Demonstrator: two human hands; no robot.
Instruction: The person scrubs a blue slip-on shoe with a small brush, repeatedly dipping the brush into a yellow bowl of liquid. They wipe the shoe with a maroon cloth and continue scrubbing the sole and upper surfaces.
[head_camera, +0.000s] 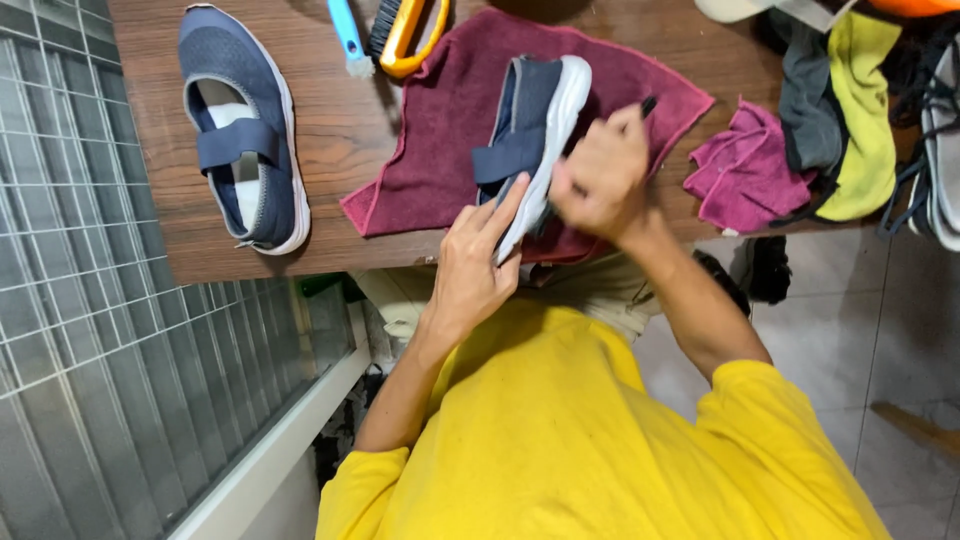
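My left hand (470, 265) is closed around the heel end of a navy fabric strap shoe with a white rubber sole (533, 135), holding it tilted on its side above the near edge of the brown wooden worktop (340, 130). My right hand (600, 175) is pinched shut on a small dark-tipped tool, too hidden to identify, pressed against the white sole edge. I judge the sole cleaning to be under way; how much is finished I cannot tell. Under the shoe lies a maroon terry towel (450, 110). Farther left, the matching navy shoe (243, 125) lies flat and untouched. At the far edge rest a blue-handled brush (347, 35) and a yellow-handled scrubbing brush (405, 35).
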